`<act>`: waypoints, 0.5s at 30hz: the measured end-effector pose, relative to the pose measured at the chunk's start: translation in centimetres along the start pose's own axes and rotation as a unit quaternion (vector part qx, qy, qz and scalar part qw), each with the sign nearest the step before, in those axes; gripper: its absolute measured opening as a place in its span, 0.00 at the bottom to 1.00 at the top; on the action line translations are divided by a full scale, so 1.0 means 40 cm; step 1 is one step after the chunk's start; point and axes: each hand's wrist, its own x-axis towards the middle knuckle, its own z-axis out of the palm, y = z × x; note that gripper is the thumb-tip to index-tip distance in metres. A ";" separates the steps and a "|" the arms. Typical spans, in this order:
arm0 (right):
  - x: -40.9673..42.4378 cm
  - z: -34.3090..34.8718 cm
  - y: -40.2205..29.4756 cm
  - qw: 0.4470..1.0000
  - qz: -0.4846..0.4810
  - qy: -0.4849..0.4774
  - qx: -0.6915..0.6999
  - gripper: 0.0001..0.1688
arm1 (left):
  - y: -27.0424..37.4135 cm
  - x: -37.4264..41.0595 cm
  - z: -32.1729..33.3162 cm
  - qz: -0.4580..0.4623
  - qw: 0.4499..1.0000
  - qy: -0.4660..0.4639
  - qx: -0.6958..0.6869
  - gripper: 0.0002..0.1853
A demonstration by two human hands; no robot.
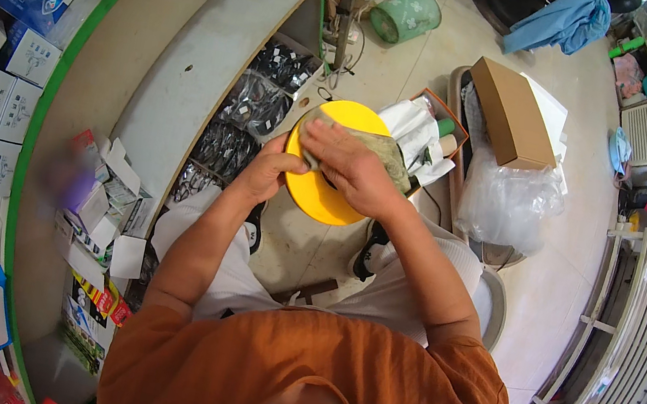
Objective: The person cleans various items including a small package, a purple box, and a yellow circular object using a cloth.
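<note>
A round yellow disc-shaped object (pixel 325 201) is held up in front of me, above the floor between my knees. My left hand (pixel 268 168) grips its left edge, with the thumb lying over the top face. Across the disc's upper face lies a grey-green cloth (pixel 386 155). My right hand (pixel 352 165) presses this cloth down with its fingers stretched out to the left. The fingers and the cloth hide the middle of the disc, and its underside cannot be seen.
Left stands a green-edged shelf (pixel 194 52) with opened cartons (pixel 109 217). Beneath it are boxes of black bagged items (pixel 250 100). Right are an orange-rimmed box (pixel 461 136), a brown cardboard box (pixel 514 115) and clear plastic bags (pixel 506 200). A green bin (pixel 406 15) stands ahead.
</note>
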 end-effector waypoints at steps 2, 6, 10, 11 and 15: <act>0.003 -0.004 -0.008 0.999 -0.033 -0.033 -0.001 0.29 | 0.007 -0.003 -0.004 -0.023 0.999 -0.028 0.025 0.37; -0.003 -0.007 0.004 0.998 -0.008 -0.004 -0.061 0.30 | 0.007 0.000 0.001 -0.035 0.999 -0.041 0.009 0.36; -0.023 -0.015 0.071 0.972 0.139 0.151 -0.112 0.26 | -0.005 0.007 0.023 0.008 1.000 -0.008 -0.018 0.32; -0.031 -0.007 0.093 0.961 0.170 0.184 -0.118 0.25 | -0.009 0.008 0.028 0.018 1.000 0.014 -0.013 0.32; -0.060 0.028 0.097 0.940 0.229 0.236 -0.087 0.25 | -0.019 0.014 0.055 0.069 0.995 0.070 -0.011 0.30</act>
